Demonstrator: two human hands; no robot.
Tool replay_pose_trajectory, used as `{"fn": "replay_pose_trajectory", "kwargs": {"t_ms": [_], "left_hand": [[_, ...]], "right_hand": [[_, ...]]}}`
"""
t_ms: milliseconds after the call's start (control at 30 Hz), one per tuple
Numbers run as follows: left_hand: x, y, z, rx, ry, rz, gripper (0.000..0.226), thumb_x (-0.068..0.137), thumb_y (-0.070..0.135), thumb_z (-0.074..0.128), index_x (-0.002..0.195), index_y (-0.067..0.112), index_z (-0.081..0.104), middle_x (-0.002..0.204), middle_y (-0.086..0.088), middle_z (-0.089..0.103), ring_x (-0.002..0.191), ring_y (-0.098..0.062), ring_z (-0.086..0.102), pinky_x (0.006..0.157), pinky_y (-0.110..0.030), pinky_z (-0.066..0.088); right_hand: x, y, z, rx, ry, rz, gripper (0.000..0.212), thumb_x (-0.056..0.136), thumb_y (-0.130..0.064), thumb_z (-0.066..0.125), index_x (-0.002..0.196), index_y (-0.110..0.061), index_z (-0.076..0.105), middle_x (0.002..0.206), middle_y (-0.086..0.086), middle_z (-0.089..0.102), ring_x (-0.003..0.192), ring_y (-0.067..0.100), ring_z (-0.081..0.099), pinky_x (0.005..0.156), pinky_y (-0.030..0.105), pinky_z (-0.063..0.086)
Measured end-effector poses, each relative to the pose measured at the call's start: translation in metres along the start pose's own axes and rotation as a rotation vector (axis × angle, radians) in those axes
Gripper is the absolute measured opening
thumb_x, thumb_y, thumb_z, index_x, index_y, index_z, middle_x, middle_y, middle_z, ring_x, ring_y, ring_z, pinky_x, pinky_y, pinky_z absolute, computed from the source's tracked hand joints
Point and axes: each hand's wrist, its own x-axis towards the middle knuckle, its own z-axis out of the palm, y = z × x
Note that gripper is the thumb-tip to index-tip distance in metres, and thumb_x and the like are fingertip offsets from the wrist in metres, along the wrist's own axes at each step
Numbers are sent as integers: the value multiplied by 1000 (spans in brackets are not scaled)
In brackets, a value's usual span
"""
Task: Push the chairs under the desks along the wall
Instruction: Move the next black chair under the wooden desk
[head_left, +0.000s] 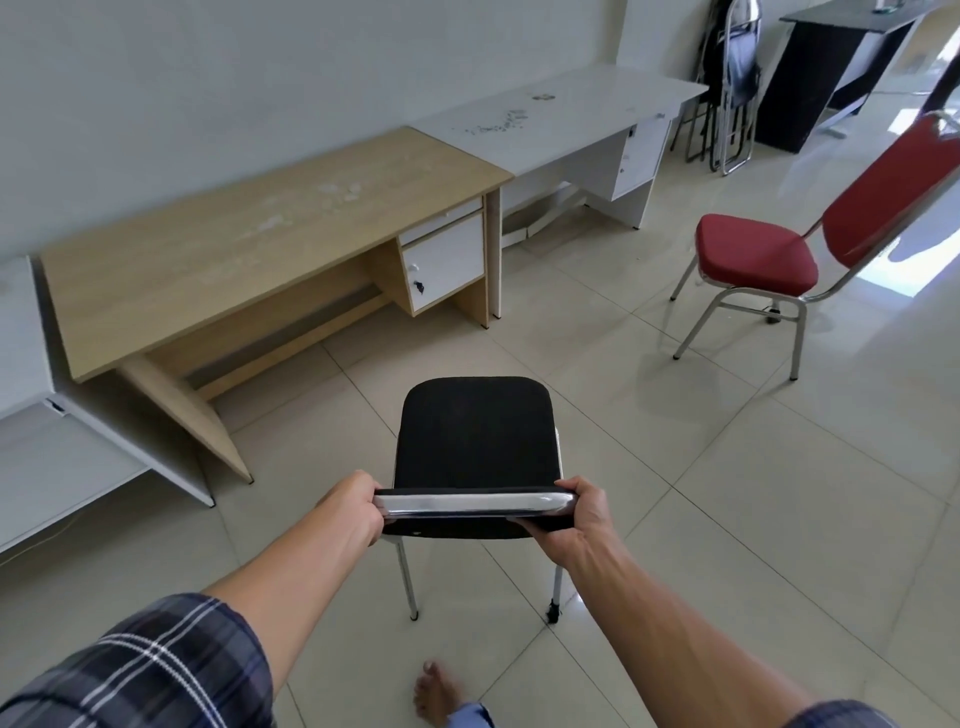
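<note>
A black padded chair with chrome legs stands on the tiled floor right in front of me, its seat facing the wall. My left hand grips the left end of its chrome-topped backrest, and my right hand grips the right end. Ahead on the left is a light wooden desk against the wall, with open leg room under it. A white desk adjoins it on the right. A red padded chair with chrome legs stands apart on the floor at the right, its seat turned toward the white desk.
Another white desk sits at the far left. Folded metal chairs lean on the wall beyond the white desk, beside a dark desk. My bare foot is on the tiles behind the black chair.
</note>
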Motion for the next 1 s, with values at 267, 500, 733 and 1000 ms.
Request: {"fn": "replay_pose_trajectory", "kwargs": {"t_ms": [267,500,733,1000], "left_hand": [[47,76,13,-2,35,-20,9,77,-1,57,74,6,53,66,-5,45,47,-19,37,43,-24,36],[84,127,3,-107,82,-61,10,75,0,60,75,5,51,75,-5,46,52,-18,43,45,-23,40],[111,154,-21,-235,116,-77,23,80,-2,57,63,4,42,68,-5,40,46,-18,34,43,-21,34],[134,181,-54,-350,178,-129,22,85,2,58,66,3,46,77,-7,45,54,-16,44,48,-20,40]], "right_hand": [[40,4,90,-12,-32,12,49,78,-2,58,127,-1,52,124,28,58,109,51,59,85,70,54],[57,17,156,-67,-35,36,50,77,-4,60,126,-2,52,126,28,58,108,51,60,89,68,54],[68,38,205,-170,-96,68,30,81,-4,58,111,0,55,121,28,60,110,50,60,89,67,54],[79,64,264,-291,-139,103,42,81,-6,57,123,0,56,124,29,62,108,50,61,88,67,54]]}}
